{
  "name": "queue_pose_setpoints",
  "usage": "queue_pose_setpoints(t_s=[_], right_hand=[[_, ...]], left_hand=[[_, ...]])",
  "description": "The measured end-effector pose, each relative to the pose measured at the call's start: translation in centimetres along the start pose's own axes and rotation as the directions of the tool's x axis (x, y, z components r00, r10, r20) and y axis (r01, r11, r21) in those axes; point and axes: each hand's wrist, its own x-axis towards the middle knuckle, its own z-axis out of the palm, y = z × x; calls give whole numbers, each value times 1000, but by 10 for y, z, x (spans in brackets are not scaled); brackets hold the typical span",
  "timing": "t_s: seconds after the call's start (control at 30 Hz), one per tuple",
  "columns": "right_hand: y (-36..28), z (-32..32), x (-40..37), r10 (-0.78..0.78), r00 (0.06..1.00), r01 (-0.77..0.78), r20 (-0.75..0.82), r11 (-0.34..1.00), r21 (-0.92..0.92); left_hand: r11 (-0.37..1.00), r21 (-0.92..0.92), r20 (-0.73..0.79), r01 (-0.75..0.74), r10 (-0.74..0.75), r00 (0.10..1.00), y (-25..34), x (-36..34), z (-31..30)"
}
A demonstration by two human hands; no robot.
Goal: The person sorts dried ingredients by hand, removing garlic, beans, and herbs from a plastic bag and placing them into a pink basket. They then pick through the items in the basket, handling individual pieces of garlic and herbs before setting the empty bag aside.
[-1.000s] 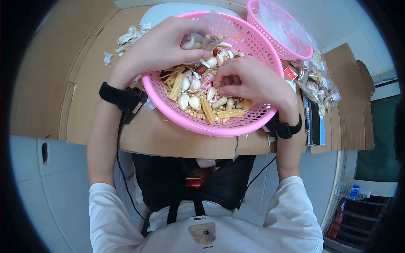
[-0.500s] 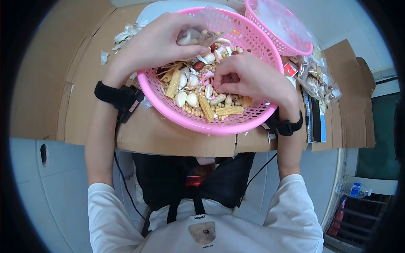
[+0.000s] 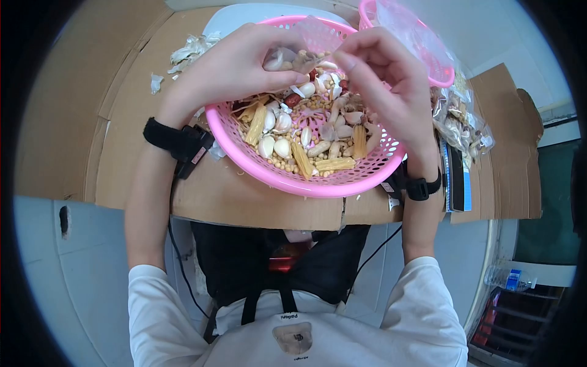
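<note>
Over the back left of a pink perforated basket [image 3: 287, 188], my left hand [image 3: 244, 64] is closed around a clear plastic bag [image 3: 293, 60] with pale cloves and peanuts inside. My right hand [image 3: 394, 85] is at the bag's right end, thumb and forefinger pinched together; what lies between them is too small to make out. The basket holds garlic cloves [image 3: 274, 147], peanuts [image 3: 319, 148], yellow dried sticks [image 3: 335, 164], red dates [image 3: 292, 100] and many small round beans [image 3: 283, 164]. Part of the contents is hidden beneath both hands.
A second pink basket [image 3: 441, 76] with clear plastic in it stands at the back right. Filled clear bags [image 3: 465, 125] lie to the right. Garlic skins [image 3: 192, 50] are scattered at the left on the cardboard [image 3: 257, 205]. Behind the basket is a white board or lid [image 3: 235, 18].
My right hand has risen from the basket's contents and moved up to the bag's end. The left hand keeps hold of the bag. More peanuts and cloves show where the right hand was.
</note>
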Motion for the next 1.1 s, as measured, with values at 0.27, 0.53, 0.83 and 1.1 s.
queue_pose_setpoints(t_s=[0.27,0.53,0.83,1.1], right_hand=[[15,-2,2,63,997,-69,-51,988,-141],[6,-2,1,44,997,-58,-64,966,-250],[-3,-4,2,17,998,-27,-57,984,-177],[10,0,0,210,884,66,418,829,-556]], left_hand=[[999,31,69,9,-11,998,8,-2,-2],[1000,-18,34,-23,24,999,7,-3,-1],[999,53,-88,-15,20,996,6,1,-4],[997,59,-88,-46,51,995,4,1,-2]])
